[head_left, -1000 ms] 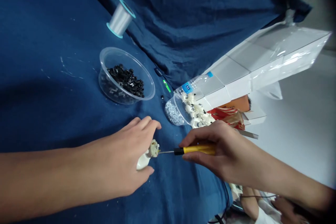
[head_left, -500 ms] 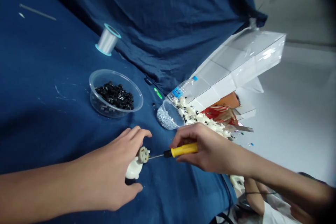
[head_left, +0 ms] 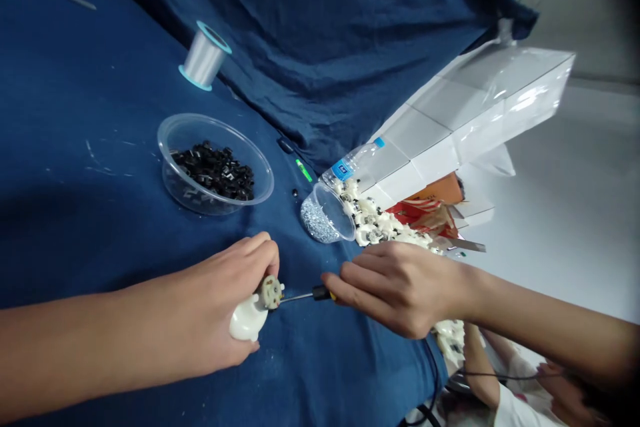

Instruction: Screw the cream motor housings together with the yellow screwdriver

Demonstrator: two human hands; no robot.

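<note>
Left hand (head_left: pixel 200 327) clamped round a small white part (head_left: pixel 249 321), pinning it to the desk (head_left: pixel 75 207); right hand (head_left: pixel 400 287) closed on a screwdriver (head_left: pixel 306 295), its tip at the part's geared end between both hands; a level shaft and light pressure seem best.

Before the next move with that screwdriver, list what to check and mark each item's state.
1. Grip on the work: left hand is closed around the small white plastic part, resting on the blue cloth. Ok.
2. Tool grip: right hand is closed on the thin steel screwdriver with a black collar. Ok.
3. Tip contact: the tip meets the part's toothed end. Ok.
4. Tip seated in a slot: too small to see. Cannot tell.
5. Clear plastic bowl of black pieces stands apart from both hands. Ok.
6. Clear plastic cup of silvery bits looks tipped, close to the right hand. Not ok.
</note>
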